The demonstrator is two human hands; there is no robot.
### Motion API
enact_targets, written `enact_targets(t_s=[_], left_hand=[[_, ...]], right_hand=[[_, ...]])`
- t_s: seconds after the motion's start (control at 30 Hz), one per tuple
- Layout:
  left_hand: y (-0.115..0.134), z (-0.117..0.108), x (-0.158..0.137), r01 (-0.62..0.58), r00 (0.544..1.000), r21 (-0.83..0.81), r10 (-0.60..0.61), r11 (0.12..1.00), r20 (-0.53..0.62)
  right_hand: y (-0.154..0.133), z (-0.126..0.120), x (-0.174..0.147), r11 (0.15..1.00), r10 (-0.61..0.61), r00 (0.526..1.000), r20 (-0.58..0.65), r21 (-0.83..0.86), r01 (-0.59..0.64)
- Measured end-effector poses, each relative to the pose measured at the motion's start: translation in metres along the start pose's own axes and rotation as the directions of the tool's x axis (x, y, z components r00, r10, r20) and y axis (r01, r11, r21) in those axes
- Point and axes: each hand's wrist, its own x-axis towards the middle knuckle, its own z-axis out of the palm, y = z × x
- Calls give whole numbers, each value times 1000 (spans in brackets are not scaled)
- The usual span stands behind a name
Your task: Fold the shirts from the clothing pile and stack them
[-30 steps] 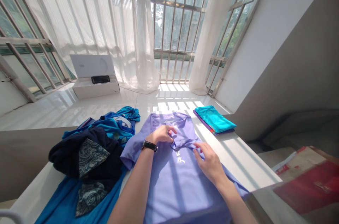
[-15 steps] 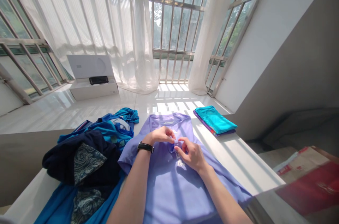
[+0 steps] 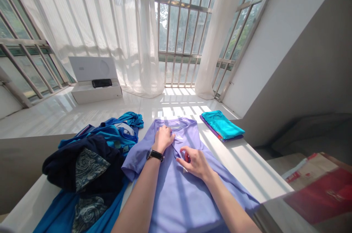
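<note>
A short-sleeved purple shirt lies spread on the white table with its neckline away from me. My left hand, a black-strapped watch on its wrist, is on the left side of the neck opening. Its fingers are curled down onto the fabric there, their tips partly hidden. Just right of the front slit is my right hand, thumb and forefinger apart and the other fingers bent. It hovers close over the chest, with nothing visible between the fingertips. White print on the chest is partly covered by this hand.
A heap of blue and dark clothes lies left of the shirt. Folded turquoise and purple garments are stacked at the right. Behind, an open white box holds a black object. A red and tan bag stands lower right. Sheer curtains hang at the barred window.
My hands were together at the shirt's front slit, pinching the fabric. The left has moved up and left to the neckline; the right has let go and dropped slightly.
</note>
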Motion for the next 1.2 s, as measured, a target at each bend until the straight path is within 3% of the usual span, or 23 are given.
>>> enact_targets(t_s=[0.13,0.4,0.53,0.67,0.9,1.07,1.2], left_hand=[[1,1,1,-13,1000,-26,14,1000,25],[13,4,10,46,995,-454,-82,890,-61],[8,-1,8,48,998,-549,-58,834,-1],[3,-10,5,25,997,-534,19,845,77],[3,-11,5,-5,995,-388,43,922,89],[3,-11,5,-34,991,-365,79,930,109],[3,-7,8,-41,993,-444,88,895,85]], right_hand=[[-4,-1,0,999,13,1000,3,-36,-12],[1,4,0,999,-24,999,-32,27,25],[6,8,2,997,-9,994,-106,70,17],[7,10,3,993,41,978,-203,113,-18],[5,11,2,991,26,971,-240,136,7],[5,11,2,991,-12,977,-211,130,40],[4,12,1,986,-87,986,-145,131,107]])
